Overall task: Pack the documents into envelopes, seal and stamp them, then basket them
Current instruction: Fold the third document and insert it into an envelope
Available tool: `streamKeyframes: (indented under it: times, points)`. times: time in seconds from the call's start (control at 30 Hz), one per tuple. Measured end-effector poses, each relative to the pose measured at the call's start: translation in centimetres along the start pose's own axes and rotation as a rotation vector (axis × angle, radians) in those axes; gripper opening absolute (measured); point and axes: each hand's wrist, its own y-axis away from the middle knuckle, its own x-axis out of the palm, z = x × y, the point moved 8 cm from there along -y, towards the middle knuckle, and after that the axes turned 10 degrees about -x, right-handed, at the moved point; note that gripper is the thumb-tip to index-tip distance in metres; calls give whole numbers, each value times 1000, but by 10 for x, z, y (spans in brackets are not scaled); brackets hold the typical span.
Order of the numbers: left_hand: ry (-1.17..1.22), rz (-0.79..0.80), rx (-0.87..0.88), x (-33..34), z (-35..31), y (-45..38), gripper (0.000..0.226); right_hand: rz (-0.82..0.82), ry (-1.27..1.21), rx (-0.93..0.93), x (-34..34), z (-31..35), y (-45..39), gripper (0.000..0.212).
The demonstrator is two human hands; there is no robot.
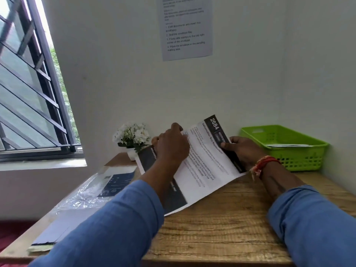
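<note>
Both your hands hold the sheet, ready to fold.
Your right hand [240, 151] pinches the sheet [204, 160] at its 2 o'clock edge; your left hand [171, 145] curls over the 10 o'clock side. Uneven corners could skew the crease; the basket [300, 158] waits at 3 o'clock.

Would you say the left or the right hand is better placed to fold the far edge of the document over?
Probably the left hand: it pinches the document's far edge, while the right hand grips the side edge.
</note>
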Motion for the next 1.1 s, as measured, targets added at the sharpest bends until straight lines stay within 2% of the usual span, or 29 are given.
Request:
streamKeyframes:
  times: [0.07, 0.13, 0.2, 0.27, 0.33, 0.37, 0.5, 0.6, 0.73, 0.8, 0.87, 0.93, 1.03, 1.1]
  points:
    - [-59, 36, -5, 1, 6, -9, 24, 174, 32, 96, 18, -10, 7, 11]
    - [-106, 89, -10, 8, 17, -13, 22, 327, 175, 124, 33, -16, 13, 13]
    - [-149, 98, 25, 16, 28, -13, 19, 379, 353, 81, 39, -12, 13, 23]
    - [-179, 67, 77, 24, 36, -11, 16, 383, 402, 54, 44, -6, 14, 22]
    - [-206, 68, 107, 33, 45, -5, 18, 358, 424, 10, 49, -1, 15, 7]
    - [-223, 95, 110, 41, 49, -1, 20, 344, 432, -21, 51, 2, 15, 6]
    - [-257, 254, 50, 72, 61, 18, 27, 273, 401, -62, 55, -1, 6, 25]
    - [-267, 370, 42, 86, 61, 23, 36, 311, 272, -59, 64, -1, 10, 46]
    - [-282, 367, 108, 83, 56, 27, 34, 313, 170, 20, 69, -2, 18, 46]
    - [-223, 336, 112, 80, 56, 26, 33, 351, 340, -69, 74, 1, 18, 30]
    - [-72, 319, 35, 74, 60, 23, 34, 397, 511, -132, 82, 5, 18, 17]
    - [80, 293, -54, 68, 64, 20, 32, 429, 582, -143, 89, 7, 19, 10]
    - [252, 226, -159, 58, 68, 18, 35, 454, 697, -182, 100, 10, 21, 7]
    - [264, 235, -199, 58, 72, 18, 36, 466, 759, -191, 106, 8, 20, 12]
